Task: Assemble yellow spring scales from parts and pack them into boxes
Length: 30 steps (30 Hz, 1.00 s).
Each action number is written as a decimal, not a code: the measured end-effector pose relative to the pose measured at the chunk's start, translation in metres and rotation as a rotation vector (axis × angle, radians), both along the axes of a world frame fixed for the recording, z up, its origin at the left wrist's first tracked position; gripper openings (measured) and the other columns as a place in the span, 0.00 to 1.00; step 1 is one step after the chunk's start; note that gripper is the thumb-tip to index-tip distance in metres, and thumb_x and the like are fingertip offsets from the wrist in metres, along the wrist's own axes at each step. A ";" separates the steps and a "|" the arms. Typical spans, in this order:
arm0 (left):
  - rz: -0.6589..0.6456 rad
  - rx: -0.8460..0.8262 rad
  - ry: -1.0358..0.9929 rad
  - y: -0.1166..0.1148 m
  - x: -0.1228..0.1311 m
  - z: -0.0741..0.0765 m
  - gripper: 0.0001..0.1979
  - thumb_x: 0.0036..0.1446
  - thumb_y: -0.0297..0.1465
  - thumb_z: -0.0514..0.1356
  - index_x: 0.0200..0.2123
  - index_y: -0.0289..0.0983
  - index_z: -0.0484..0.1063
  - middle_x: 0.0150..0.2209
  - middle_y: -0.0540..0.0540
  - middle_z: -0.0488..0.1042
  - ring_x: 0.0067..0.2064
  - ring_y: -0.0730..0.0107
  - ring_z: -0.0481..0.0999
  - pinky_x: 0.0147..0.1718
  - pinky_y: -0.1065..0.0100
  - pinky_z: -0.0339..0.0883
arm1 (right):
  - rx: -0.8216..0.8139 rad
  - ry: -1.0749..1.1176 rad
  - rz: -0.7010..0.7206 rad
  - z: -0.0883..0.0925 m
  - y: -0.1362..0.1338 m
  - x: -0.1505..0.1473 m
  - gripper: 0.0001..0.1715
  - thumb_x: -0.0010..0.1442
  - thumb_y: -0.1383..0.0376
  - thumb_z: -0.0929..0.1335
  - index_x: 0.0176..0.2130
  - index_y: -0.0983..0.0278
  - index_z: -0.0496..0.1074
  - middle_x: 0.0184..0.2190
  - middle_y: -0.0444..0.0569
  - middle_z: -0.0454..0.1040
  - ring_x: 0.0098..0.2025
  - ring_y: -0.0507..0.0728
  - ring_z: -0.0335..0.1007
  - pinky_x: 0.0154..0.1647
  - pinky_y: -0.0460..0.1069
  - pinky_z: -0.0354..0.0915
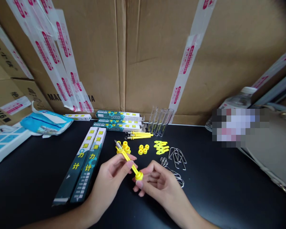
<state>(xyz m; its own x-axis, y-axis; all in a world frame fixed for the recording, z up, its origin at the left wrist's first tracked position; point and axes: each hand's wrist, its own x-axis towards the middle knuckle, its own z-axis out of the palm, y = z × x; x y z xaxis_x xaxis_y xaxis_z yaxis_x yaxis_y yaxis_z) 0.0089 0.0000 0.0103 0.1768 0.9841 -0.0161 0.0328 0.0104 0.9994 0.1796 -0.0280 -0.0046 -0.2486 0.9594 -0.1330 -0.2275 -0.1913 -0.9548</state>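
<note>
Left hand pinches yellow rod; right hand grips its yellow cap, above black table

The left hand and right hand are bare, with slender fingers, and both forearms show uncovered skin.

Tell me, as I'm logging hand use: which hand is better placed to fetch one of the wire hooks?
Probably the right. The right hand lies just beside the wire hooks, while the left hand grips the yellow rod on the side away from them and would have to cross over.
</note>
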 end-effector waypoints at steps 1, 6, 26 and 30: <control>-0.006 -0.007 0.005 0.000 0.000 0.000 0.11 0.59 0.38 0.63 0.39 0.37 0.78 0.34 0.48 0.81 0.38 0.65 0.79 0.39 0.70 0.73 | -0.002 0.001 -0.007 -0.001 0.000 -0.001 0.25 0.50 0.53 0.79 0.31 0.63 0.66 0.26 0.44 0.79 0.30 0.51 0.77 0.33 0.45 0.73; -0.010 -0.012 0.003 -0.002 0.001 0.001 0.10 0.58 0.38 0.64 0.37 0.37 0.78 0.32 0.49 0.80 0.35 0.66 0.79 0.36 0.72 0.74 | -0.023 0.028 -0.013 -0.002 0.003 -0.001 0.28 0.46 0.54 0.81 0.30 0.63 0.65 0.25 0.41 0.76 0.27 0.50 0.74 0.28 0.43 0.69; -0.025 0.208 0.112 -0.008 0.002 -0.001 0.04 0.55 0.30 0.65 0.28 0.40 0.77 0.31 0.50 0.81 0.38 0.66 0.82 0.40 0.73 0.74 | -0.021 0.015 -0.043 -0.004 0.008 0.002 0.28 0.48 0.50 0.79 0.33 0.64 0.67 0.19 0.35 0.65 0.19 0.45 0.56 0.20 0.40 0.54; -0.034 0.190 0.119 -0.005 0.001 0.000 0.05 0.58 0.32 0.63 0.31 0.39 0.79 0.33 0.48 0.82 0.38 0.64 0.82 0.40 0.71 0.74 | -0.038 0.056 -0.031 -0.004 0.009 0.000 0.29 0.45 0.51 0.81 0.32 0.65 0.67 0.21 0.37 0.70 0.16 0.44 0.57 0.17 0.40 0.51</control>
